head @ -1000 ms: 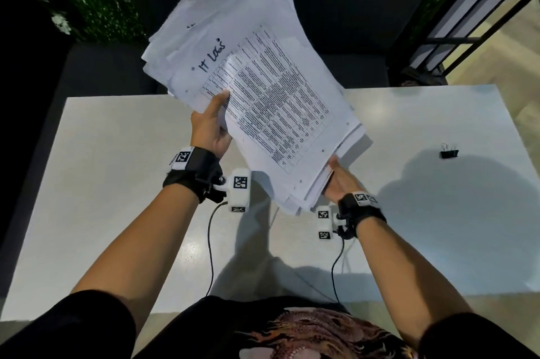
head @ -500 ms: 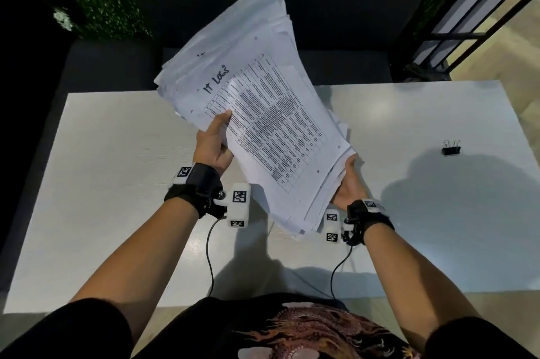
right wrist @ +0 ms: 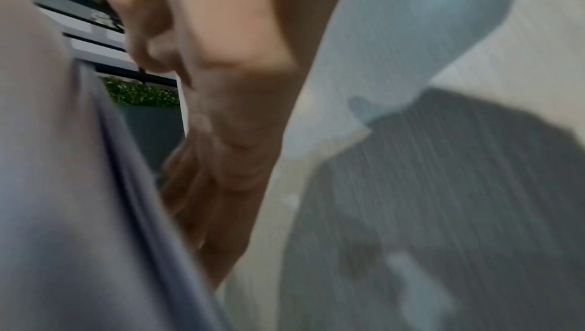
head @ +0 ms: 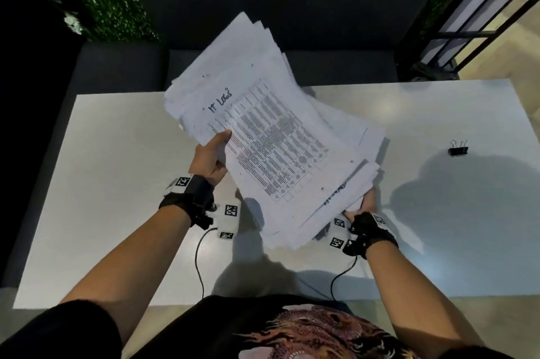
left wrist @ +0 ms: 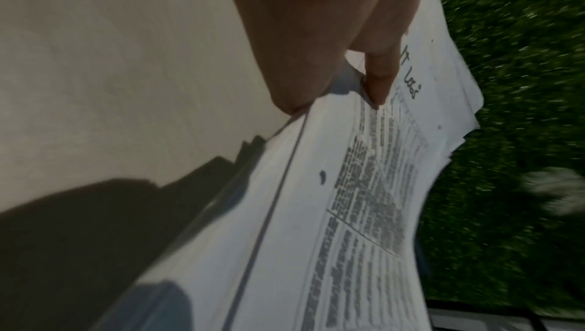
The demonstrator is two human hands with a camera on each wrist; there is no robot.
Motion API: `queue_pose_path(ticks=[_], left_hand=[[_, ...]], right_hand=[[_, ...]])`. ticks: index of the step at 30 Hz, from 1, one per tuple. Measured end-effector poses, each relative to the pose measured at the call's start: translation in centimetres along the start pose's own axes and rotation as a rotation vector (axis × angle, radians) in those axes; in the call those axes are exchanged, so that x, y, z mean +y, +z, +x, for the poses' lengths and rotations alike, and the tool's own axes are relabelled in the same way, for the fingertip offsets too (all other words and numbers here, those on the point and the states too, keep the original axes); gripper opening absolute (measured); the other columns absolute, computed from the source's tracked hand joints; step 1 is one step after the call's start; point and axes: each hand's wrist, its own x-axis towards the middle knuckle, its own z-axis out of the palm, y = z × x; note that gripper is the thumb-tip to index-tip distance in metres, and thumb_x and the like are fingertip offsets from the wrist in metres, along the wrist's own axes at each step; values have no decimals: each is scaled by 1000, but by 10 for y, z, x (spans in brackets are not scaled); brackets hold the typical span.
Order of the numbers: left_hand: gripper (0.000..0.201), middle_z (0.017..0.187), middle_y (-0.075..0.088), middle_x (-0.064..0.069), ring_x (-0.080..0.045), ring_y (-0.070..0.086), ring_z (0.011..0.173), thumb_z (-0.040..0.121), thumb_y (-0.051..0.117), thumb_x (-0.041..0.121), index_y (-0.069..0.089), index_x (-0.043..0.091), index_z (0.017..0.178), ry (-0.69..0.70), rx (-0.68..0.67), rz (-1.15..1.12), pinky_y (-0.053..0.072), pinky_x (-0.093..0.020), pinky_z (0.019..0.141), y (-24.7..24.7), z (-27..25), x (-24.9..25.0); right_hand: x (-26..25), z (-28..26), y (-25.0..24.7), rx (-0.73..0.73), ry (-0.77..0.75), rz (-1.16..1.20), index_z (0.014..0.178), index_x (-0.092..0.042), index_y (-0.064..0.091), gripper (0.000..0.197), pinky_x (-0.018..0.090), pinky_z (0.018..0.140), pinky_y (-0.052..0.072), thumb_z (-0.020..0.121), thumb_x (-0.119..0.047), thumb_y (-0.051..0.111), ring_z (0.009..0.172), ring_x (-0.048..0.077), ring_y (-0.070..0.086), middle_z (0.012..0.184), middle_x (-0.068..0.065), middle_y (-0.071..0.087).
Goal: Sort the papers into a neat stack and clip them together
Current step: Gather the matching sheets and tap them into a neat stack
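White printed paper sheets (head: 271, 136), an uneven fanned sheaf (top page hand-lettered), are held above the pale table (head: 96, 183): left hand (head: 209, 158) pinches their left edge, right hand (head: 365, 205) grips their near right corner. Near the table's right edge lies a black binder clip (head: 458, 148).

handwritten "it logs" atop top sheet (head: 271, 136); printed table text unreadable.
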Motion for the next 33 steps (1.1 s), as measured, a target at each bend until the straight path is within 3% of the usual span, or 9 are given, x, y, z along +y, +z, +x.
queue_pose_path(ticks=[2,5,8,16,20,24,26,29,33], left_hand=[[16,113,70,-4,-30,48,132,90,66,19,76,7,95,-21,65,21,37,-48,112,-4,4,-16],[11,111,65,-10,-23,56,112,92,63,12,63,1,94,-49,171,15,40,-40,111,-8,9,-53],[30,95,67,-10,-27,61,90,77,79,21,66,4,97,-111,336,85,51,-32,71,-18,11,-87],[53,117,68,-19,-38,64,108,68,84,28,65,2,111,-144,165,172,51,-51,94,-57,-1,-90],[33,121,66,-12,-38,61,113,79,71,26,66,16,110,-157,104,150,52,-38,79,-86,16,-45],[37,119,69,0,-20,58,117,87,57,49,71,23,110,-405,-106,290,37,-37,107,-85,33,-27],[64,141,53,5,-18,42,132,63,74,64,68,29,117,-435,-182,582,21,-40,117,-74,40,-27],[102,140,50,-10,-33,47,127,57,80,65,48,12,138,-451,-5,1015,35,-45,109,-60,49,-27],[81,124,58,-9,-30,54,116,70,82,44,50,3,131,-317,67,981,44,-32,93,-46,59,-31]], right_hand=[[-6,5,5,-52,-70,44,107,-32,48,34,38,103,37,91,-60,36,139,25,34,147,5,45],[-6,8,4,-292,16,223,126,-23,57,80,48,94,46,63,-72,62,124,26,51,108,3,74],[0,10,6,-423,17,80,99,-11,76,54,52,100,45,61,-50,75,99,29,69,109,13,72],[0,55,7,-136,-278,-579,104,8,63,42,53,97,47,66,22,71,104,39,62,119,26,61],[-26,84,-18,-259,-317,-690,101,-6,70,60,54,97,48,45,-1,87,102,40,64,113,23,67],[-45,93,-15,-164,-345,-817,87,-3,69,26,30,72,55,69,-15,83,72,21,69,79,11,75],[-43,95,-7,-95,-455,-906,107,-2,66,43,30,86,51,73,-24,82,89,17,65,100,7,69],[-42,93,0,-81,-489,-931,111,-2,63,51,27,84,43,72,-29,83,93,15,58,104,10,63],[-50,96,-3,-85,-354,-1034,104,-3,62,70,34,85,48,54,-43,91,97,23,61,103,13,63]])
